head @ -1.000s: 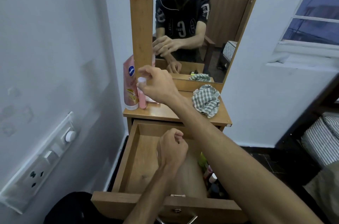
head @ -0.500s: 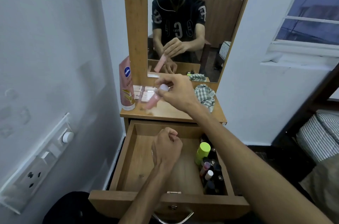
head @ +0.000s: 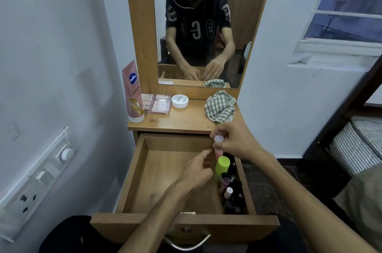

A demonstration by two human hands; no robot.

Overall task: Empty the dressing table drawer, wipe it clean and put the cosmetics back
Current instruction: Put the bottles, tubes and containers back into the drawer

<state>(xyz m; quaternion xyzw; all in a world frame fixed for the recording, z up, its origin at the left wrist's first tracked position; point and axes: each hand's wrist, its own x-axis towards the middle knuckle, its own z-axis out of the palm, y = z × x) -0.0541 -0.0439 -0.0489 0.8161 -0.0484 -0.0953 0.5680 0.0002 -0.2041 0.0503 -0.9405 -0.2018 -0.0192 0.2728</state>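
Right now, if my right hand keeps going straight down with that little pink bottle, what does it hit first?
Most likely the green-capped bottle directly below the right hand and its pink bottle, at the drawer's right side. Depth is unclear; it might slip just behind it.

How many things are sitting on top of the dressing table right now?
4: a pink lotion tube at the left, a clear box beside it, a white round tin, and a checked cloth at the right.

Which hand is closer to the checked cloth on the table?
The right hand. It sits just below the checked cloth, holding a small pink tube. The left hand is lower, over the open drawer.
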